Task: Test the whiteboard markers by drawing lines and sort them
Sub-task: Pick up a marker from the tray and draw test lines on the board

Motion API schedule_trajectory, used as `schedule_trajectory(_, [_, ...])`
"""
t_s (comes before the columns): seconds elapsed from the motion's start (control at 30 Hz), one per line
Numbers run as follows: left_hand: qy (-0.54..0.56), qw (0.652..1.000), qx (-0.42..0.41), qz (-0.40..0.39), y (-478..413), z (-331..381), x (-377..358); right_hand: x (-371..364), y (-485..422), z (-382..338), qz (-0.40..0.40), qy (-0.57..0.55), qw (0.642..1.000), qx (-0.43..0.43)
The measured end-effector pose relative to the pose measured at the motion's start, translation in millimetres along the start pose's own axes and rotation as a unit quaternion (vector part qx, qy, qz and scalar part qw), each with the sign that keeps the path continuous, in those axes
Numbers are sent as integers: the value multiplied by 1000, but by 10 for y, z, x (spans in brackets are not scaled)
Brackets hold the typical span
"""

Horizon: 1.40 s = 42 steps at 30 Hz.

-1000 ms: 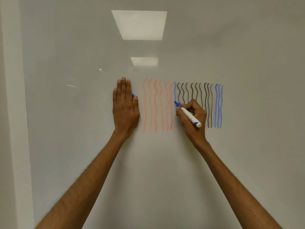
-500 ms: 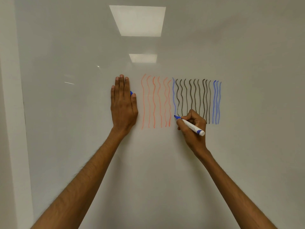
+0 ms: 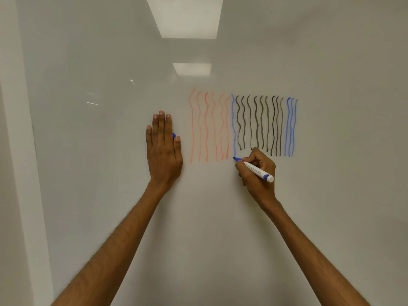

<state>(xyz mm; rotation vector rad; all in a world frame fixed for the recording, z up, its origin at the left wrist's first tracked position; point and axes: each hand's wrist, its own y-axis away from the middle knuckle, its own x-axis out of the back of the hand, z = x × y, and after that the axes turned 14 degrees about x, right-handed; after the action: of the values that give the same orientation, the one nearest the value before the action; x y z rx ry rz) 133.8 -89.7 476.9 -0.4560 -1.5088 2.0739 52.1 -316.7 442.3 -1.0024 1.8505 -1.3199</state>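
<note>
Now your right hand holds the blue marker like a pen. The fingers and the thumb are curled around its white barrel, close to the front end. The blue tip touches the whiteboard, and the back end of the marker points down and to the right, away from the board. The tip stands at the lower end of a long blue line, which runs down between two groups of lines. On its left side are the pale orange lines. On its right side, just beside it, are the black lines. Further to the right, after the black ones, there are three more blue wavy lines.

Your left hand lies flat on the whiteboard, well to the left of the orange lines, with all fingers straight and close together, pointing up. A small blue piece shows between the thumb and the index finger. It is mostly hidden, so I cannot tell what it is or how it is kept there.

Two bright rectangles are reflected on the glossy board above the lines.
</note>
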Motion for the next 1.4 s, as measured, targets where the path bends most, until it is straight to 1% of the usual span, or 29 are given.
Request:
schedule_trajectory(0.07, [-2,1000,3,0,50,-22,6,19,22,-27,3,0,1000,3])
schedule_trajectory(0.17, [-3,1000,6,-2,65,-19,13,58,103,-9,32,4,998,53])
schedule_trajectory(0.27, [2,1000,10,0,85,-20,15,61,206,41,60,3,997,47])
schedule_trajectory(0.67, [4,1000,3,7,94,-52,-9,-43,246,137,48,10,999,21])
schedule_trajectory(0.83, [3,1000,2,13,95,-60,-14,-67,321,159,37,17,999,23])
schedule_trajectory(1.07, [2,1000,-4,13,106,-56,-8,-47,430,102,56,29,998,13])
schedule_trajectory(1.4, [5,1000,-4,13,111,-57,-1,18,675,166,3,32,999,-8])
